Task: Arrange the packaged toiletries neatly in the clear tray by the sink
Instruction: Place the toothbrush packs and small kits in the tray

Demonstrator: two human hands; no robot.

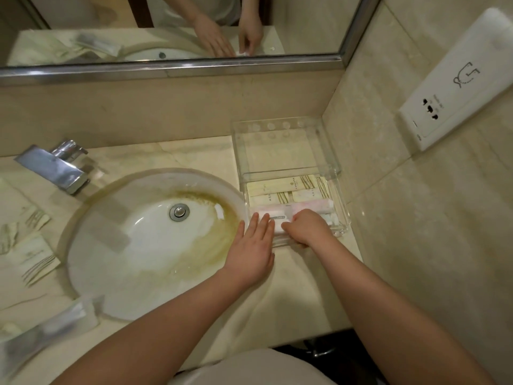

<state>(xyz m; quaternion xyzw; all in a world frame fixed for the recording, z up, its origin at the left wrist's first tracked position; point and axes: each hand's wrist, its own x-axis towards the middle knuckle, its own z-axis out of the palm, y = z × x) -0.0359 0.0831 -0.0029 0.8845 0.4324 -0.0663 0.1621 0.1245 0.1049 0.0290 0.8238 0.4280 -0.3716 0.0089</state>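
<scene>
A beige marble counter (pixel 194 154) surrounds a stained sink (pixel 150 245). I see the clear tray (pixel 337 168) right of it, its near section partly filled with cream packets (pixel 280 187); more packets (pixel 30 245) wait at far left. My left hand (pixel 249 245) lies flat, fingers extended, on the tray's edge. My right hand (pixel 308 226) curls over a white packet (pixel 277 220) inside, apparently pinching it.

Left hand (pixel 251 243) flat, fingers extended, tips touching near-left edge of clear tray (pixel 337 173). Right hand (pixel 308 227) curled, just beside left, pressing a white packet (pixel 280 222) inside tray. Beyond hands: cream sachets (pixel 286 187) lie flat in tray. Left of hands: sink (pixel 138 245), faucet (pixel 55 168), loose packets (pixel 30 257) on table (pixel 299 295).
</scene>
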